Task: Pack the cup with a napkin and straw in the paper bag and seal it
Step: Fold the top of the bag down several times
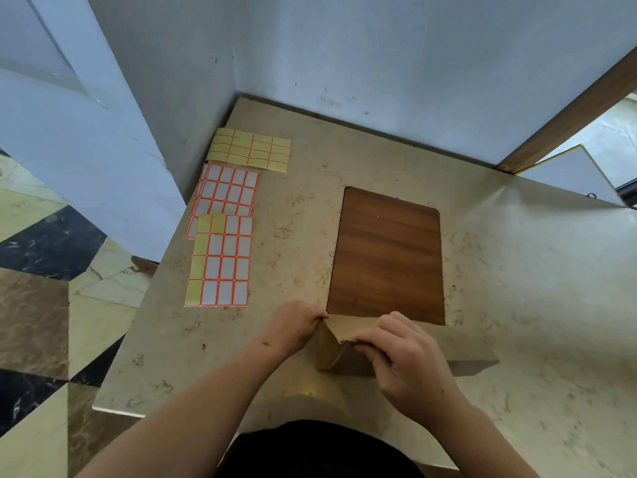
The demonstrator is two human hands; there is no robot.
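At the near edge: a dark shirt [317, 450] fills the bottom of the view, both forearms reaching out over the table [517, 305].
Bag: brown paper bag [332, 353] stands on the table just past the arms, its top flap folded over toward the camera.
Left hand: left hand [296, 326] pinches the bag's top left corner, fingers curled onto the fold.
Right hand: right hand [410, 360] grips the flap edge from the right side, thumb and fingers clamped on the paper.
Cup, napkin, straw: can't see any of them, so can't tell if they're inside.
Behind the bag: a wood-grain panel [386, 257] set flat in the tabletop, touching the bag's far edge in this view.
Far left: three label sheets [220, 260] in a row running toward the wall [379, 63], the nearest with some labels peeled off, the farthest one looks all yellow backing.
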